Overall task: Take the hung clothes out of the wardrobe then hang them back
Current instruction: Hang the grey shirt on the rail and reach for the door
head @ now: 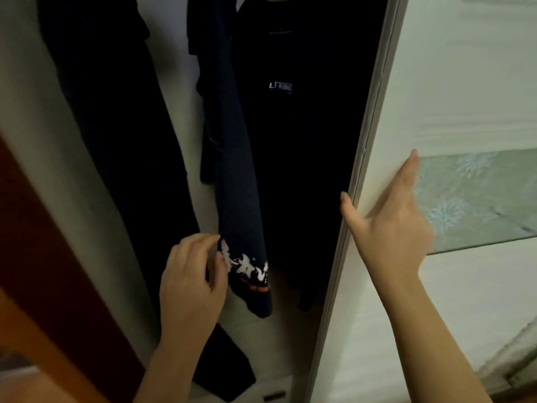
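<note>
head view: wardrobe open, both hands in, clothes not yet lifted off.
nearest, left hand (191, 280) sits at the printed hem of the navy garment (232, 175), fingers loosely curled; whether they pinch the cloth, cannot tell. right hand (389, 222) lies spread flat on the sliding door (465, 82), thumb along its edge, grasping nothing. behind, black logo shirt (296, 141) hangs just beside the navy one; another dark garment (110, 112) hangs farther left. rail and hanger hooks are out of frame above. judgement: hold the door back, leave the hem, reach up to the hanger hook and lift it off the rail rather than tug the cloth from below.
</note>
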`<state>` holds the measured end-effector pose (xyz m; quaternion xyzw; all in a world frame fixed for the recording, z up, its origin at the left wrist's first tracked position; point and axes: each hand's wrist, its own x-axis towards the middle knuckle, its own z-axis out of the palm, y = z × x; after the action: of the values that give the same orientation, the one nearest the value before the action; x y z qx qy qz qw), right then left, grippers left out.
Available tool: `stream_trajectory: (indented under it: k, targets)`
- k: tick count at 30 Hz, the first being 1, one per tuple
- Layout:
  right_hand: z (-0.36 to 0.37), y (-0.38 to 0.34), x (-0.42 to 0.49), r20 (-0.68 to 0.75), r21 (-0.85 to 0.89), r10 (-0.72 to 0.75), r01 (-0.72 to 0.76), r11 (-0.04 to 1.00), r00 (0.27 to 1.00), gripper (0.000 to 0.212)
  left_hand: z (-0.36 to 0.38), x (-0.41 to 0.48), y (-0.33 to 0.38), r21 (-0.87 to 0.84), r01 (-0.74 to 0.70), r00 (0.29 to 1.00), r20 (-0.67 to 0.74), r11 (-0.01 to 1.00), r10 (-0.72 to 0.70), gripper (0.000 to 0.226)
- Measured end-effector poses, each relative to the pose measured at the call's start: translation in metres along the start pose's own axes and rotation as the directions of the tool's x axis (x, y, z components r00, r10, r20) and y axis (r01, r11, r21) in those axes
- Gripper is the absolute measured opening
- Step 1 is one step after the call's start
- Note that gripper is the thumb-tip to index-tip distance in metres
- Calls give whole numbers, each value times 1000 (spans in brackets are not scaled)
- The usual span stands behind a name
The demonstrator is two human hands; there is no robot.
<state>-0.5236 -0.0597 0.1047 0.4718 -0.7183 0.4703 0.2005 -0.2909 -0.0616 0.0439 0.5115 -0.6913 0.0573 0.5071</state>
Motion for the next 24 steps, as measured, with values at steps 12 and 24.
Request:
stream_trajectory:
  k: [12, 24]
  targets:
    - [12, -52, -26, -4, 109, -41, 41, 993, 999, 93, 6, -29, -84, 230, 464, 881, -16, 855, -474, 82]
    - [5, -51, -26, 58, 112, -46, 39, 993, 997, 96, 34, 20, -115, 30, 570, 800, 203, 821, -564, 12]
